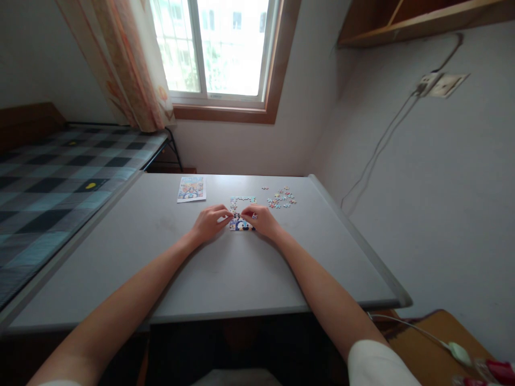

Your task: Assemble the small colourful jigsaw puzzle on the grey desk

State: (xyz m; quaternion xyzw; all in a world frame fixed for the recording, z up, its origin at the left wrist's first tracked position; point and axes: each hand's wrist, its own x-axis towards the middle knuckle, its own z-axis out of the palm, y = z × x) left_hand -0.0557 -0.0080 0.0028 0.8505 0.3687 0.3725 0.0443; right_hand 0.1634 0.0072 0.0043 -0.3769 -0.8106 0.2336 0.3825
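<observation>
A partly assembled jigsaw puzzle (242,226) lies on the light grey table, its frame of joined pieces around a bare middle. Over its left side, my left hand (210,222) has thumb and forefinger pinched together. My right hand (262,221) reaches in from the other side, also in a pinch. Between the two sets of fingertips is a small dark jigsaw piece (237,216), which both hands seem to grip; its outline is too small to make out. The right hand covers part of the puzzle's right edge.
Loose jigsaw pieces (281,198) are scattered right of the puzzle. A printed picture sheet (192,189) lies to the back left. The table (225,279) has a raised right edge by the wall, where a cable (372,155) hangs. A checked bed (80,171) stands at left.
</observation>
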